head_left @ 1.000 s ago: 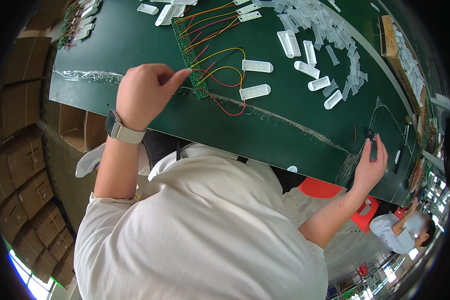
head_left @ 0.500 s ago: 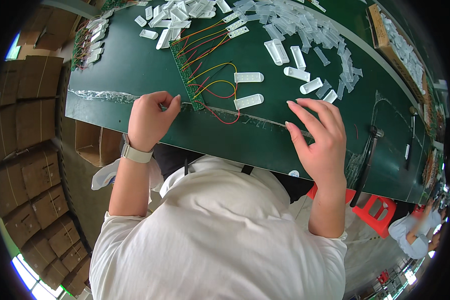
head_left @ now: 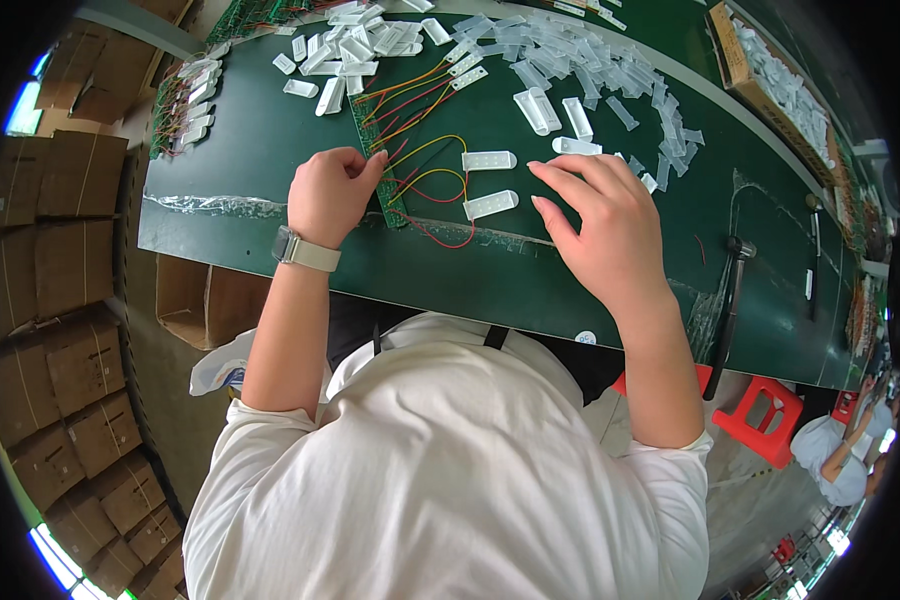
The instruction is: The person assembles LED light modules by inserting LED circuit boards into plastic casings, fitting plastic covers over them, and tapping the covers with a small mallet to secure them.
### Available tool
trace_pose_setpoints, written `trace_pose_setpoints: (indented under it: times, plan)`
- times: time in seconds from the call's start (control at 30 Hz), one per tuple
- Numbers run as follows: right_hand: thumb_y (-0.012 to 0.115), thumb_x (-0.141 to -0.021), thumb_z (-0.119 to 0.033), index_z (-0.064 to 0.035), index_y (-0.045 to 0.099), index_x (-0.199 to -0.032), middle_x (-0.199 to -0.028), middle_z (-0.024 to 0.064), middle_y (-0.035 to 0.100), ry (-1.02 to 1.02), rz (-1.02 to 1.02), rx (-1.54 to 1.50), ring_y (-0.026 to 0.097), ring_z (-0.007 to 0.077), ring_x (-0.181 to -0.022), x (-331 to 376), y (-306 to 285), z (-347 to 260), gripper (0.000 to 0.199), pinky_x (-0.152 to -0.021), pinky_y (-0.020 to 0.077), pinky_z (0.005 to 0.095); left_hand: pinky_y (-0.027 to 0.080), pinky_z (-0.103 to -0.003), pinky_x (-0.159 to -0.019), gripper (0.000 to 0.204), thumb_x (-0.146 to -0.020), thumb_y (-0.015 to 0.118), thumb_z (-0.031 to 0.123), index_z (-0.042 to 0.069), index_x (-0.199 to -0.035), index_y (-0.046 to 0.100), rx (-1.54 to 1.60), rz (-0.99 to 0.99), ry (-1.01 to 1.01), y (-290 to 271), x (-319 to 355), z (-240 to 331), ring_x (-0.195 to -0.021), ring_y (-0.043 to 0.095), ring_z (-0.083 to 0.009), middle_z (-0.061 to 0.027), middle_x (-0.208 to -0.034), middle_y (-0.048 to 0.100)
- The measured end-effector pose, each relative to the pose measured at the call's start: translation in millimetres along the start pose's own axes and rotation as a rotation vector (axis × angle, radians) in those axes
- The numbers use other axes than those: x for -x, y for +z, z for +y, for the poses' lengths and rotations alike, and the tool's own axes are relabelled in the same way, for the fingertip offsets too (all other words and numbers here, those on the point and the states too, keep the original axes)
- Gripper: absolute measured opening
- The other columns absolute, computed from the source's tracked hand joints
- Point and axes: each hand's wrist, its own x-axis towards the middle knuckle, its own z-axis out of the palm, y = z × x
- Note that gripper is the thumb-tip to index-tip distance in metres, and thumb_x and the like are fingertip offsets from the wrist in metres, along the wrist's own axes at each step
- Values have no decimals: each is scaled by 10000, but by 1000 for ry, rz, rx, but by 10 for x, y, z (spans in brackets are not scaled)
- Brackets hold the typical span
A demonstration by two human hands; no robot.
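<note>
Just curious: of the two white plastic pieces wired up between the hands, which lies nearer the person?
The lower white piece, on red wires. The upper white piece lies farther up the table.

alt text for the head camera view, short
A person's left hand pinches wires at a green circuit board on a green workbench, while the right hand hovers open near two white plastic housings. More housings lie scattered beyond.

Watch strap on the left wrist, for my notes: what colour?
The watch strap is pale beige, head view.
</note>
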Motion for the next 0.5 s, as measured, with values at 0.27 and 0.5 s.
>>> trace_pose_setpoints:
  times: [0.27,0.5]
  plan:
    - [804,-894,-214,-147,813,-1122,-1105,9,743,58,-14,35,672,236,-1032,-190,205,259,238,-876,562,384,482,-380,-563,449,-949,774,384,-2,-732,700,68,45,-70,-217,618,-285,-539,608,-283,-120,-607,642]
    - [820,-891,-245,-144,818,-1071,-1110,2,719,46,39,228,653,240,-1042,-356,724,443,207,-859,549,396,513,-393,-610,311,-940,786,354,58,-861,733,-101,216,13,-171,863,-384,-632,643,-265,-72,-762,692]
